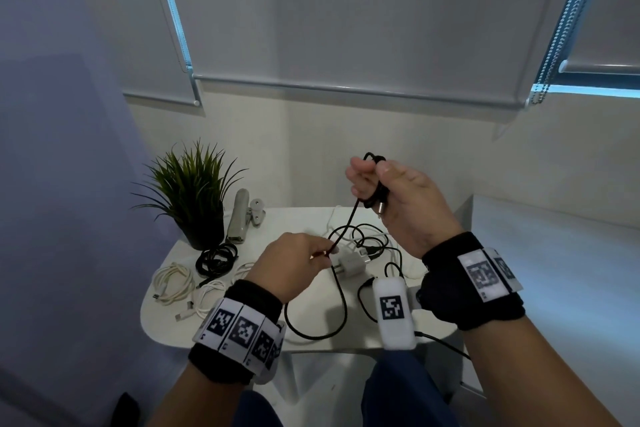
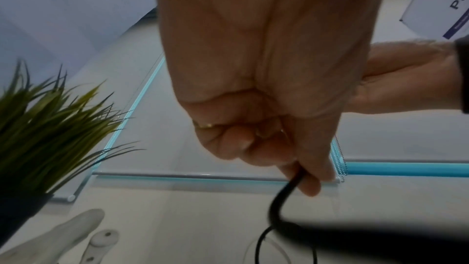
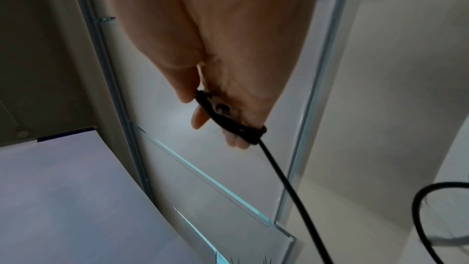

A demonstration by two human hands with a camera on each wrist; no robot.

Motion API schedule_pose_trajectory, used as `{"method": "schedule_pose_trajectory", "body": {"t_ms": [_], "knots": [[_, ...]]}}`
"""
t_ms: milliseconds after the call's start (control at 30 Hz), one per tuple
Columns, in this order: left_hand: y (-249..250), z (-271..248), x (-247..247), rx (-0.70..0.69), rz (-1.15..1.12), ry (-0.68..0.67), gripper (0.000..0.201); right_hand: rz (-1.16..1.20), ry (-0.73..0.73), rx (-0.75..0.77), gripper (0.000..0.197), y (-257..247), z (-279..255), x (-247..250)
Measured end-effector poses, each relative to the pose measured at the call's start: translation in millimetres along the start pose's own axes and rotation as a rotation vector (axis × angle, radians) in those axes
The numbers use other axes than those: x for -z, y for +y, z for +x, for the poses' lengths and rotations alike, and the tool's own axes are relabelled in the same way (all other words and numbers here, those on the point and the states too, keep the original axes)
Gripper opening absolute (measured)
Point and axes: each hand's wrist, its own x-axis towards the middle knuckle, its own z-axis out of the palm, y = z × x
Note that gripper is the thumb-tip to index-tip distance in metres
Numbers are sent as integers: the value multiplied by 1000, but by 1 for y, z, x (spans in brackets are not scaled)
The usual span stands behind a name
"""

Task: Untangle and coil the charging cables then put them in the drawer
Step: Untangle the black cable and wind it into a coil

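A black charging cable (image 1: 349, 222) runs from my raised right hand (image 1: 377, 184) down to my left hand (image 1: 311, 253) and loops over the white table (image 1: 346, 333). A few turns of it are wound round the fingers of my right hand (image 3: 228, 119), and its metal plug (image 1: 381, 210) hangs below the palm. My left hand (image 2: 291, 170) pinches the same cable (image 2: 284, 194) lower down, just above the table. A tangle of black and white cables (image 1: 374, 246) with a white charger block (image 1: 346, 263) lies under the hands.
A coiled black cable (image 1: 216, 258) and coiled white cables (image 1: 175, 282) lie at the table's left. A potted plant (image 1: 195, 198) and a grey stapler-like tool (image 1: 239, 218) stand at the back left. A white marked device (image 1: 393, 312) hangs below my right wrist. No drawer is in view.
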Motion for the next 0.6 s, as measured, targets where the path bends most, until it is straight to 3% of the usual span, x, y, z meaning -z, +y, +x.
{"method": "schedule_pose_trajectory", "body": {"t_ms": [167,267,433,600], "knots": [[1,-8,1,73,-237,-153,11,-347,93,179,21,5,5,4],[2,-9,2,93,-314,-134,11,-657,93,239,16,10,6,7],[2,-2,17,-8,-39,103,12,-1255,-26,205,18,15,5,11],[0,5,38,-124,-21,353,8,-1237,-188,-26,32,11,-2,6]]}}
